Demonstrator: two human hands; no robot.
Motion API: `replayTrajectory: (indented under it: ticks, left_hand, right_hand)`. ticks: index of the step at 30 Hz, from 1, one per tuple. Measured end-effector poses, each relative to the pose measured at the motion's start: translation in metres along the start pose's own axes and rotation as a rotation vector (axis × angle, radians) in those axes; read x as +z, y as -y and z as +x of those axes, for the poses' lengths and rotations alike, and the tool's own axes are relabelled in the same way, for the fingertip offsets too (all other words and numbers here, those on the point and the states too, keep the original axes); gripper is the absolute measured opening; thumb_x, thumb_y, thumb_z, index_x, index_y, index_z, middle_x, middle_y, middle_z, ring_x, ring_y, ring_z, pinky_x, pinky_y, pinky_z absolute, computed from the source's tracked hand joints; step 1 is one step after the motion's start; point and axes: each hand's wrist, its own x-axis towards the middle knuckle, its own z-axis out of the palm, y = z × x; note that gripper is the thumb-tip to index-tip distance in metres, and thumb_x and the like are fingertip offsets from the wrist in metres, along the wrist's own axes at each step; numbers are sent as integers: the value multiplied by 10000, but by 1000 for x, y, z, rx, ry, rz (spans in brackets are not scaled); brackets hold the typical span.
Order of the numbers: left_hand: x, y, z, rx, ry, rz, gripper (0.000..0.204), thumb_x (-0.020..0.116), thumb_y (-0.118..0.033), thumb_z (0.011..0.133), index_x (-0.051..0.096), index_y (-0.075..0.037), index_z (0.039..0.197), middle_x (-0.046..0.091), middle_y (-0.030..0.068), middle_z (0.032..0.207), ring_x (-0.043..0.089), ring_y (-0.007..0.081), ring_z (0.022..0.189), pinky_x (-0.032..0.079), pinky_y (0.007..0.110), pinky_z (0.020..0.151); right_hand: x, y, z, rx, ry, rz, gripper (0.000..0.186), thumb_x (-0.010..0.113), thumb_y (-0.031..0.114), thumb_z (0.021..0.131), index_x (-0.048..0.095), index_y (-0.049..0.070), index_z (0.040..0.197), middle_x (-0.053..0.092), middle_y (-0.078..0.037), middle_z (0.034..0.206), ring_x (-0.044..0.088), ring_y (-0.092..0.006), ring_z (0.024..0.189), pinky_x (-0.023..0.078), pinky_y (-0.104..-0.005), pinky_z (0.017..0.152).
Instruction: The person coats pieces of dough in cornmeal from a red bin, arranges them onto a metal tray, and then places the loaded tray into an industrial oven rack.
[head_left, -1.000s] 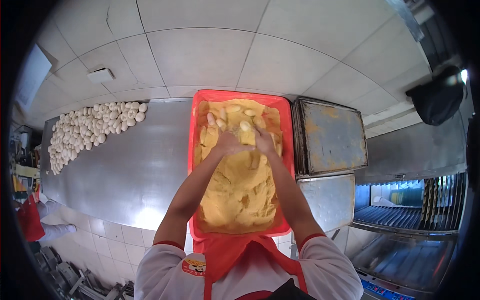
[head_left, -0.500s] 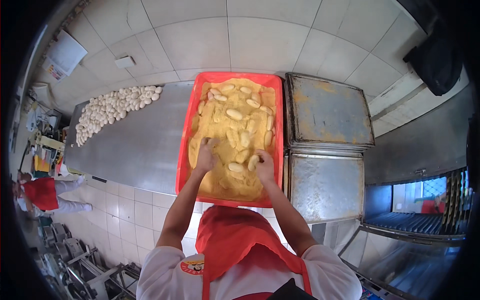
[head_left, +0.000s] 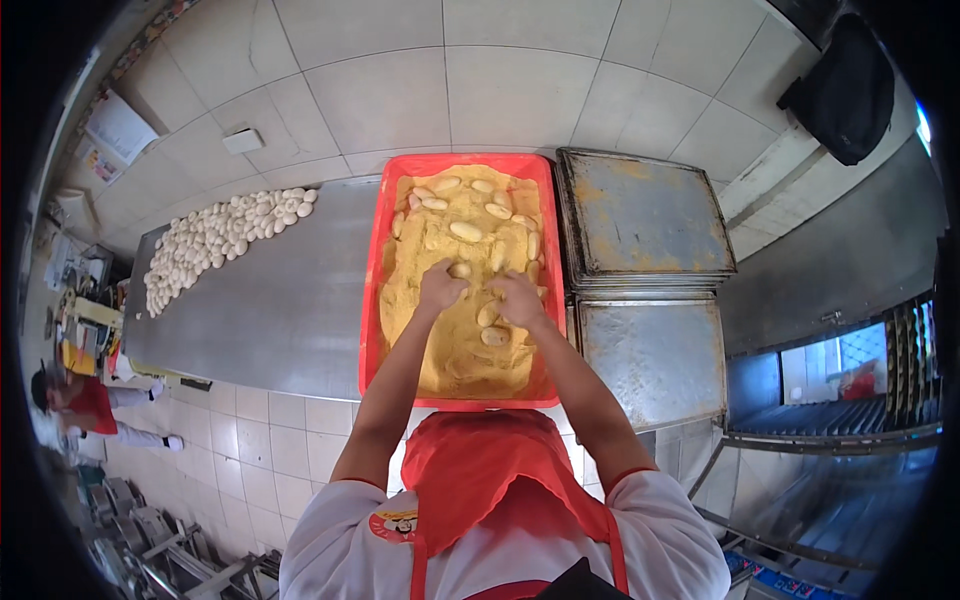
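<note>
In ctr of frame, the red tub (head_left: 470, 163) sits lengthwise in front of the wearer, prob. so both arms reach in evenly. Yellow powder (head_left: 450, 365) fills it; the oval dough pcs (head_left: 465, 232) lie in that, mostly upper half + R side, some dusted, spread out rather than heaped, prob. so they don't stick. L hand (head_left: 441, 287) is at tub ctr, fingers bent, right by a small dough pc (head_left: 460, 270); can't tell if clamped on it or just touching. R hand (head_left: 516, 299) is just right of that, fingers curled down twd the powder, 2 pcs just below; fingertips unclear, so can't tell if together or gripping. Upper L: pale dough heap (head_left: 225, 235) along far edge of the metal bench (head_left: 290, 290), maybe to keep it within reach but off the tub. R of tub: stacked metal trays (head_left: 645, 220), flat + close by, likely for handiness. Far L: co-worker (head_left: 90, 408), red apron, well apart.
</note>
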Motion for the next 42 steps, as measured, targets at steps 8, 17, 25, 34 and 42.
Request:
replayTrajectory:
  ticks: [8,17,25,34,42]
  left_hand:
    - [-20,4,-46,-309,12,-1271,156,702,-148,865,619,-71,972,611,8,845,553,89,726,436,246,622]
    - [-29,28,-42,-256,99,-1293,191,691,-129,872,627,-40,1029,623,0,874,558,88,756,438,242,667]
    - [-47,39,-56,-239,85,-1336,250,713,-133,863,622,-55,1083,621,1,871,550,63,701,432,217,590]
    - [-42,38,-67,-178,113,-1373,362,696,-79,864,591,-46,1209,610,5,886,551,73,719,450,229,593]
    - [26,-49,-85,-146,318,-1297,321,678,-55,869,601,-44,1180,605,21,937,551,81,718,469,227,620]
  right_hand:
    - [-31,10,-21,197,-17,142,356,650,58,740,602,109,1089,612,-150,1056,563,-376,1060,452,-459,905]
    - [-4,20,-37,394,-32,-192,478,743,266,771,579,76,1178,552,-199,1209,561,-361,1126,478,-447,938]
    - [-54,2,5,538,43,-186,398,750,206,751,641,30,1091,663,-190,1115,631,-334,1046,499,-394,899]
    - [-4,2,-35,323,362,-579,344,667,111,774,576,48,1100,618,-193,1093,635,-376,1007,517,-472,872]
    - [-51,18,-121,565,-200,132,436,670,153,779,546,12,1173,653,-166,1024,658,-287,961,540,-371,808]
